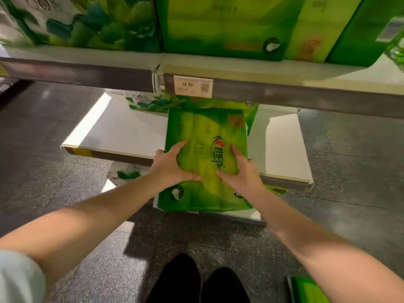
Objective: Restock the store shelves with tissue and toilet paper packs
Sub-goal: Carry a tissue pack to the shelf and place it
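Green shiny plastic tissue pack (205, 158) with a red and dark logo lies flat, partly on the white lower shelf (118, 132), its near end past the edge | our left hand (172, 166) and right hand (240, 173) grip it, fingers spread and curled on top | white price tag (193, 86) above reads 16.90

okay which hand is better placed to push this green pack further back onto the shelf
Neither clearly: the left hand and right hand both grip the green pack at its near end, one per side. A two-handed push looks best; left slightly, being further forward.
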